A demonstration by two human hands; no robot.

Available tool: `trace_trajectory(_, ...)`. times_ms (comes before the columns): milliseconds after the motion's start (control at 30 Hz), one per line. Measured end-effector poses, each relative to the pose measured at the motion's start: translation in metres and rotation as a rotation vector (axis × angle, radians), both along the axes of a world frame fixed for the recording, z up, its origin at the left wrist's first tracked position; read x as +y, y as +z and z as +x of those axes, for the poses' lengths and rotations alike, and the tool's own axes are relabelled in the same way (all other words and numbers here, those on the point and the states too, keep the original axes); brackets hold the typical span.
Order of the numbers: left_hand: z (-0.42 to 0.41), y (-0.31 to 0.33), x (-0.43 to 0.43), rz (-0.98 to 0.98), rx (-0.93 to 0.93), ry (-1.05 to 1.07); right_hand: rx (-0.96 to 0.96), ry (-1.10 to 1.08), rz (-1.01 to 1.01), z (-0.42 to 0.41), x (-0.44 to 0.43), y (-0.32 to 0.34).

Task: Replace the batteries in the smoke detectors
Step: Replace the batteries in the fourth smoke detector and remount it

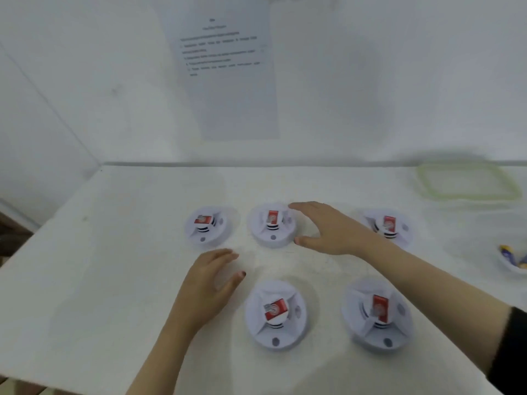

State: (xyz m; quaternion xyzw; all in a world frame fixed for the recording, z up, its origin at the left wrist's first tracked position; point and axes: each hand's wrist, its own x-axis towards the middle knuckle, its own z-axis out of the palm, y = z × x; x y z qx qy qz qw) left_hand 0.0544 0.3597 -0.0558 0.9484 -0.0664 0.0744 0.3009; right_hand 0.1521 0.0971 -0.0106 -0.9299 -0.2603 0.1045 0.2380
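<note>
White desk [99,280] is carrying five opened smoke detectors [276,337], red batteries [380,307] inside; replacing is seemingly just starting. Right hand [330,229] is spreading empty fingers [299,207] beside the middle rear detector [273,238]; left hand [208,283] is hovering open nearer.

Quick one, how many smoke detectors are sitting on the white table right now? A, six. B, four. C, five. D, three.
C: three sit in the back row, the back left detector, back middle detector and back right detector, and two in front, the front left detector and front right detector.
</note>
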Motion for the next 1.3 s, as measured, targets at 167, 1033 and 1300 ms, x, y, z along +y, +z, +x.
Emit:
trace_trajectory(167,-0.006,-0.017,0.028,0.027,-0.012,-0.057,0.079,-0.090,0.109,0.010,0.042,-0.015)
trace_trajectory(1033,0.019,0.052,0.013,-0.654,-0.020,-0.224,0.551,-0.195,1.233,-0.077,0.086,0.023)
trace_trajectory(1300,0.023,0.057,0.028,-0.761,0.079,-0.326,0.422,-0.126,1.063,-0.084,0.068,0.033)
